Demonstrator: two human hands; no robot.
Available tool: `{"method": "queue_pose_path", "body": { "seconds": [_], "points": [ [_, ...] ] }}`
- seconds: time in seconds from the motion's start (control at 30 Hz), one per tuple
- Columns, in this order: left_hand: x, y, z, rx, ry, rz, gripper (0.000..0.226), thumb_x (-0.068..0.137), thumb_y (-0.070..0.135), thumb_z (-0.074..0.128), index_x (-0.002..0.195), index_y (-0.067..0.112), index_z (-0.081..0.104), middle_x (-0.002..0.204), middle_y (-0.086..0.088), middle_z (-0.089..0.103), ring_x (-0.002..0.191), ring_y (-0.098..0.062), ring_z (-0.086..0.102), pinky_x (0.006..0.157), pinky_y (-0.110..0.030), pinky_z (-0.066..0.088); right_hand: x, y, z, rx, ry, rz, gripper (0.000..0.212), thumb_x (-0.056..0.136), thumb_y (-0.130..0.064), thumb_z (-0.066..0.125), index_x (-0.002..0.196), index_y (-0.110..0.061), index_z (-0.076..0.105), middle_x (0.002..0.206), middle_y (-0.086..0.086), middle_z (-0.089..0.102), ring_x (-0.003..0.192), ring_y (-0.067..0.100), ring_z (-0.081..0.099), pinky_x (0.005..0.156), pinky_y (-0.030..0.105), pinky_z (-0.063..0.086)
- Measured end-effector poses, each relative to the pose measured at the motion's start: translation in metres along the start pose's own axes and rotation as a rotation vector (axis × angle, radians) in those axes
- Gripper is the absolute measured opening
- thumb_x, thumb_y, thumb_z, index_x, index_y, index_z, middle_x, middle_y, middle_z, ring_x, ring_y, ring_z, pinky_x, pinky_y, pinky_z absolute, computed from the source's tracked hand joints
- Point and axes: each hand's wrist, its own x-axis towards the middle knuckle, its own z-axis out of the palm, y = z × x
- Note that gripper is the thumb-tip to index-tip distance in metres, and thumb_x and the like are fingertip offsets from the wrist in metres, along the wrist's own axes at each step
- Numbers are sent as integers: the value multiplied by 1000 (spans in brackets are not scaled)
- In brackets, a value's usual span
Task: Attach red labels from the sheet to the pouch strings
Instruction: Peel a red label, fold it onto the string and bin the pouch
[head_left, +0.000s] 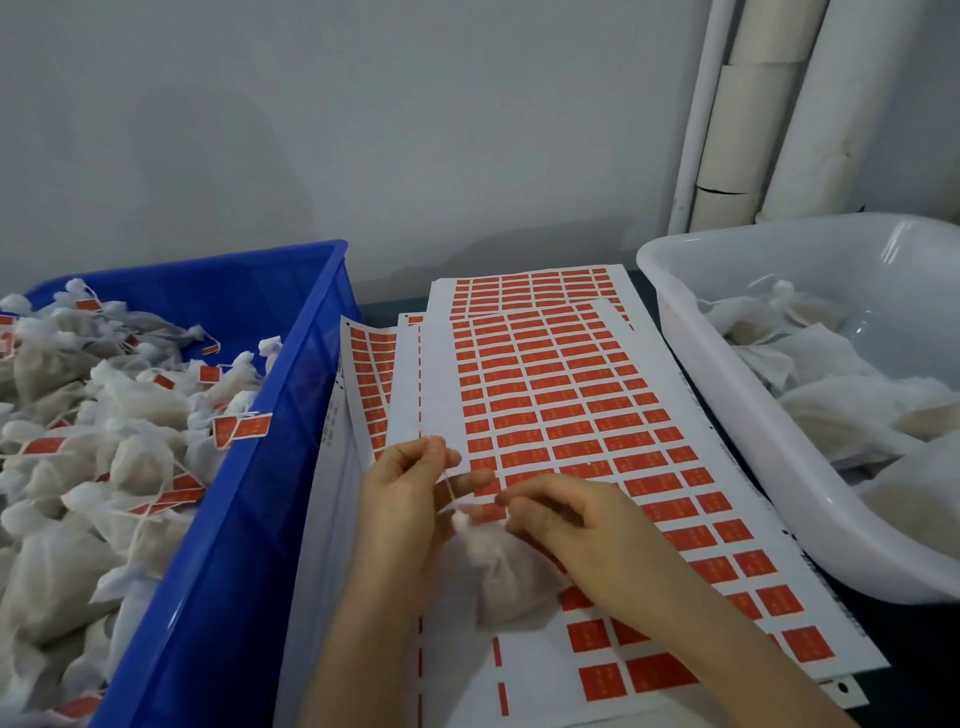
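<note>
A small white fabric pouch lies on the top label sheet, which carries rows of red labels. My left hand pinches the pouch's thin white string and holds it taut above the pouch's tied neck. My right hand hovers over the pouch with curled fingers, its fingertips at the sheet beside the string. Whether it holds a red label I cannot tell.
A blue crate at the left is full of pouches with red labels on their strings. A white tub at the right holds unlabelled pouches. More label sheets lie stacked underneath. White pipes stand against the wall behind.
</note>
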Motion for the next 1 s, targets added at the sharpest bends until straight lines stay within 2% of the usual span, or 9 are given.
{"method": "queue_pose_path", "body": {
  "seconds": [0.13,0.23,0.3,0.4,0.57,0.73,0.8,0.9,1.0],
  "points": [
    [7,-7,-11,358,121,21,4,93,25,56,92,22,59,90,3,66,59,-15,69,46,-21,49,4,6,1,-99,148,15,27,92,-37,49,118,-42,52,116,-27,52,94,-11,47,82,4,35],
    [12,-11,-25,629,216,51,13,93,24,57,102,16,61,100,-4,67,71,-16,64,60,-27,53,4,12,8,-197,80,72,53,88,-49,50,136,-44,29,144,-21,31,124,-2,36,101,20,32],
    [13,-11,-31,756,225,53,18,93,24,56,107,13,59,109,-6,64,77,-15,61,64,-27,53,4,17,15,-307,16,115,76,82,-60,51,141,-45,7,152,-21,10,140,8,17,112,35,22],
    [9,-10,-28,927,226,58,25,91,29,58,111,15,53,114,-5,61,76,-14,57,62,-26,52,6,22,22,-412,30,118,87,77,-67,51,141,-46,-4,154,-21,-2,143,10,3,114,38,10],
    [0,-10,-19,1121,270,-20,64,73,46,74,118,15,41,116,-7,55,93,-25,61,79,-37,56,7,23,26,-349,104,115,84,77,-61,58,137,-52,0,152,-21,14,141,10,17,113,40,20],
    [3,-6,-22,1227,225,-110,65,68,57,73,113,18,47,115,-4,59,86,-21,59,79,-36,55,5,21,25,-326,123,143,84,78,-58,59,135,-55,-2,151,-20,17,140,12,21,112,42,24],
    [4,-7,-24,1218,287,-66,70,65,57,75,116,18,44,117,-6,57,91,-24,61,78,-38,56,5,20,23,-313,140,151,84,79,-56,61,136,-54,0,151,-19,21,139,13,25,112,42,27],
    [6,-7,-26,1026,218,-74,61,67,48,79,108,25,40,124,-4,57,87,-22,59,75,-38,56,4,18,22,-338,160,148,86,78,-55,63,138,-52,2,150,-17,26,137,14,31,111,42,30],
    [9,-9,-26,951,201,-63,62,68,44,80,114,23,43,126,-4,56,89,-22,60,78,-40,57,4,17,20,-341,171,158,87,77,-54,64,141,-49,5,148,-17,30,134,15,35,109,41,33]
  ]
}}
